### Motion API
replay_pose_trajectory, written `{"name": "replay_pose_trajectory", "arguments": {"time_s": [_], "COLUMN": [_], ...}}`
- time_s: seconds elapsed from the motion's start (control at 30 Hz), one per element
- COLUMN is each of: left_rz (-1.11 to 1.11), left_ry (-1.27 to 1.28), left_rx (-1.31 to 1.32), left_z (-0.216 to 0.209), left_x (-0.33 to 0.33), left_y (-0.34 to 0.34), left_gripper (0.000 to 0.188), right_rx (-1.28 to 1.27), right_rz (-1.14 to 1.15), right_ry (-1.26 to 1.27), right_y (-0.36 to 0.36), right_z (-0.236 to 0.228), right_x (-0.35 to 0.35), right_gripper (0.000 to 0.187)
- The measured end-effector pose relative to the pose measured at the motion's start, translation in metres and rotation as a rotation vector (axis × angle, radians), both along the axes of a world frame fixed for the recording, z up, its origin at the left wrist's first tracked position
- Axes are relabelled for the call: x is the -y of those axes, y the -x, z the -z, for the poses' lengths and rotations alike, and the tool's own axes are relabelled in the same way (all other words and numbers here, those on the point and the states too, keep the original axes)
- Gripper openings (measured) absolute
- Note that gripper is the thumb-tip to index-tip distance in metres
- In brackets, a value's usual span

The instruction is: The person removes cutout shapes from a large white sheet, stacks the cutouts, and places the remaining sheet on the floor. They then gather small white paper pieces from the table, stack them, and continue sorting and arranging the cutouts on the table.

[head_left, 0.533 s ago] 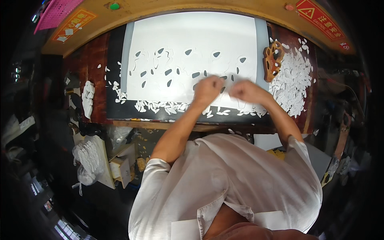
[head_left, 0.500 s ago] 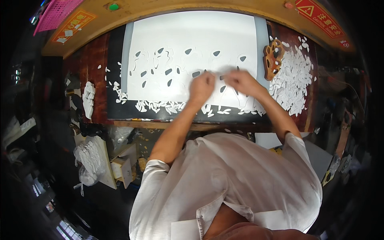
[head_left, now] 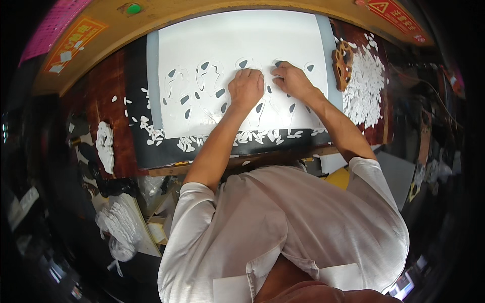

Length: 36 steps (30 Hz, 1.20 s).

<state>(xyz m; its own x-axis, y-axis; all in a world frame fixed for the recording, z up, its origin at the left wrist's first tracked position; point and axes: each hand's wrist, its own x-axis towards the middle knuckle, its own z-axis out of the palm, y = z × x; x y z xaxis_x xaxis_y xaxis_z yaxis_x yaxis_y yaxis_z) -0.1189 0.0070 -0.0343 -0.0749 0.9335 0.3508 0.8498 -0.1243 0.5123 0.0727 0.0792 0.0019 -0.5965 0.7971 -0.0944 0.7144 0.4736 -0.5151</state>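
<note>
A large white sheet (head_left: 242,35) lies on the worktop, with cut outlines and rows of dark teardrop-shaped holes. My left hand (head_left: 246,89) rests on the sheet's middle, its fingers curled and pressed together just below a dark hole (head_left: 243,64). Its fingertips are partly hidden, and anything under them does not show. To its right, my right hand (head_left: 293,82) bends thumb and forefinger toward each other at another hole (head_left: 278,64). Whatever sits between those fingertips is too small to make out.
A heap of small white cut-out pieces (head_left: 364,88) lies at the right, beside a brown die-like frame (head_left: 343,65). More loose pieces (head_left: 257,136) line the near edge. At the left lies a white stack (head_left: 105,147). A yellow machine beam (head_left: 177,12) spans the far side.
Both hands have moved farther up the sheet, from its lower rows of holes toward the upper row. Their motion blur is gone. The whole view has shifted and tilted slightly.
</note>
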Motion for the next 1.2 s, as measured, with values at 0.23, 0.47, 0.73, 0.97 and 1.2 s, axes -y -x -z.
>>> {"name": "replay_pose_trajectory", "arguments": {"time_s": [0.23,0.47,0.73,0.97,1.2], "left_rz": [0.038,0.135,0.179,-0.385,-0.611], "left_ry": [-0.054,0.171,0.490,0.931,1.040], "left_rx": [-0.011,0.382,0.545,1.981,1.689], "left_z": [0.009,-0.039,-0.022,-0.016,-0.033], "left_x": [-0.013,0.046,0.117,0.175,0.148], "left_y": [0.016,0.011,-0.019,-0.072,-0.097], "left_gripper": [0.010,0.010,0.018,0.036,0.049], "right_rx": [-0.043,-0.062,-0.067,-0.307,-0.080], "right_rz": [0.038,0.087,0.089,-0.149,-0.413], "right_ry": [0.137,0.176,0.252,0.239,0.134], "right_y": [0.009,0.007,0.003,-0.016,-0.038], "right_z": [-0.001,0.003,-0.005,-0.006,-0.004], "right_x": [-0.006,-0.007,-0.006,0.029,0.045], "right_gripper": [0.023,0.027,0.039,0.039,0.050]}}
